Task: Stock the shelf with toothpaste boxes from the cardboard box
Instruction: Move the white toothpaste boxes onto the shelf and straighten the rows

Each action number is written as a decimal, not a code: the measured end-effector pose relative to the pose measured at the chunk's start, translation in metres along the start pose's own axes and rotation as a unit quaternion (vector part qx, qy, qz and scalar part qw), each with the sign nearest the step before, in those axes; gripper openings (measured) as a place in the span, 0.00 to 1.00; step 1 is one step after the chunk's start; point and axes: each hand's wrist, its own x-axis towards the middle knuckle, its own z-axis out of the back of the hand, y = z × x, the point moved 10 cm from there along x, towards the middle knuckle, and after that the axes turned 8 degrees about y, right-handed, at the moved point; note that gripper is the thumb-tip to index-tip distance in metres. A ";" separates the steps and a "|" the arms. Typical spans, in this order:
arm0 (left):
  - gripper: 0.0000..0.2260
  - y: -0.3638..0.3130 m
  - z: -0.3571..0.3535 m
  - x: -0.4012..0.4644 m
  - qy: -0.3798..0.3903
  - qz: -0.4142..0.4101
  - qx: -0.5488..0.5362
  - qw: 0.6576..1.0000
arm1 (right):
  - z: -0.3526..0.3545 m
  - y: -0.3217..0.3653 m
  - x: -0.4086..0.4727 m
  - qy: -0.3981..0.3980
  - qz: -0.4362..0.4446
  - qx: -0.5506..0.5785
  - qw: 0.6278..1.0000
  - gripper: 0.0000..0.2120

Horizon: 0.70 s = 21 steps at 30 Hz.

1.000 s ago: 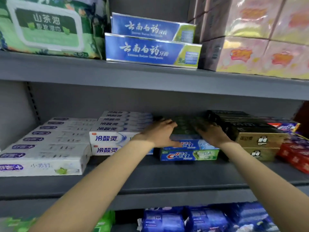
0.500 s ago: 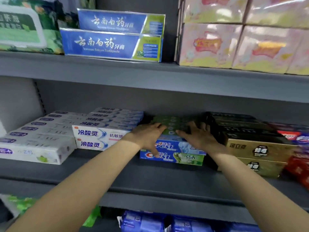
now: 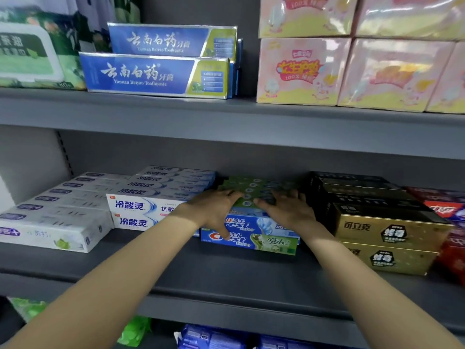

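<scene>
A stack of blue-and-green Crest toothpaste boxes (image 3: 261, 241) sits in the middle of the grey middle shelf (image 3: 226, 275), two layers high. My left hand (image 3: 214, 212) lies on the stack's left end, fingers flat on the green tops and thumb down over the front faces. My right hand (image 3: 284, 210) rests flat on the top boxes at the right end, fingers straight. The green tops (image 3: 254, 187) show between both hands. The cardboard box is out of view.
White toothpaste boxes (image 3: 141, 205) stand left of the stack, black-and-gold ones (image 3: 382, 230) to its right, red ones (image 3: 450, 212) beyond. The upper shelf holds blue Yunnan Baiyao boxes (image 3: 156, 74), wet wipes (image 3: 35, 51) and pink packs (image 3: 302, 71). Blue packs (image 3: 214, 336) lie below.
The view has shifted slightly, so the shelf sits further right in frame. Both hands stay on the Crest stack, the right hand's fingers now spread flatter on the top boxes.
</scene>
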 end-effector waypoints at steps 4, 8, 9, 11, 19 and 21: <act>0.47 0.009 -0.002 -0.002 0.007 0.016 0.002 1.000 | -0.001 0.008 -0.001 0.000 0.004 0.005 1.000 0.37; 0.50 0.009 -0.001 0.000 0.029 0.034 -0.009 0.999 | -0.004 0.009 0.015 -0.004 0.012 0.010 1.000 0.34; 0.52 0.004 0.000 0.002 0.029 0.032 -0.013 0.999 | -0.003 0.007 0.021 -0.004 0.016 0.018 1.000 0.33; 0.54 -0.007 0.004 0.007 0.020 0.010 -0.032 0.999 | 0.002 0.002 0.031 -0.008 0.018 0.032 0.999 0.33; 0.53 -0.012 -0.003 0.019 0.057 -0.015 -0.089 0.994 | 0.002 -0.003 0.044 0.065 0.017 0.048 0.997 0.42; 0.54 -0.008 -0.004 0.019 0.051 -0.009 -0.103 0.993 | 0.003 -0.005 0.046 0.057 0.011 0.038 0.998 0.42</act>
